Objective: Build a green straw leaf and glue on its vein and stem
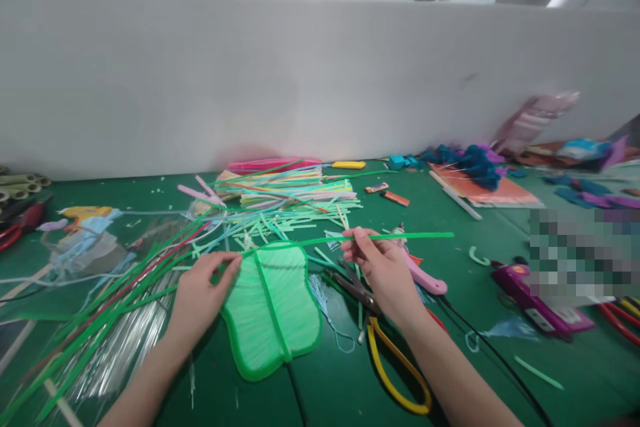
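A flat, wavy-edged green panel hangs at the centre, rimmed in fuzzy green with a green strip down its middle. My left hand pinches its upper left corner between thumb and fingertips. Along the panel's top edge runs a green pipe cleaner, which extends far to the right. Thumb and fingers of my right hand are closed on that pipe cleaner, to the right of the panel. Beneath my right hand lie scissors with yellow handles, partly hidden by the wrist, and a pink-handled tool.
Behind the panel lies a pile of cut pastel pipe cleaners. Long green stems and clear strips spread at the left, near a yellow glue gun. A purple device sits at right. A white partition bounds the green table.
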The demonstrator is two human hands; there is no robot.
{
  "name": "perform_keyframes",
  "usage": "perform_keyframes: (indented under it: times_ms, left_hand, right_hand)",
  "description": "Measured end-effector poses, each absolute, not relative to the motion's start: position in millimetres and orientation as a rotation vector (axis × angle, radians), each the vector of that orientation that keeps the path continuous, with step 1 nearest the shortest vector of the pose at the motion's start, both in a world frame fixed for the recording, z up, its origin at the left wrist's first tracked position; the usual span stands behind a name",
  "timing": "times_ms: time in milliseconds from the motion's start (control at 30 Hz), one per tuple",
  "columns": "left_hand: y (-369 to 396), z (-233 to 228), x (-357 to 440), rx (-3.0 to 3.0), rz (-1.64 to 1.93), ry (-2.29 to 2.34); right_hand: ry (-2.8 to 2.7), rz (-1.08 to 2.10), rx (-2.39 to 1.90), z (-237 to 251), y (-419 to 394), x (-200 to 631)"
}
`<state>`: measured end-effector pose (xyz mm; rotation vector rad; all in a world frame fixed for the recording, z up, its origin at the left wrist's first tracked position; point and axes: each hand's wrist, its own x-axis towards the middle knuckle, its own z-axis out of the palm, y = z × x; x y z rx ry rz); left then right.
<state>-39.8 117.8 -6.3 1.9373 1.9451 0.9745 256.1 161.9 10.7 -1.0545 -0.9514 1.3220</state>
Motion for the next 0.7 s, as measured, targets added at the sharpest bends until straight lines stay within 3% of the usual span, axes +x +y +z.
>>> perform_keyframes:
  times_ms: [700]
  left_hand:
    - [126, -23, -50, 2.022, 0.786, 1.916]
  right_hand:
    - [-0.533, 1.528, -1.135, -2, 169, 254]
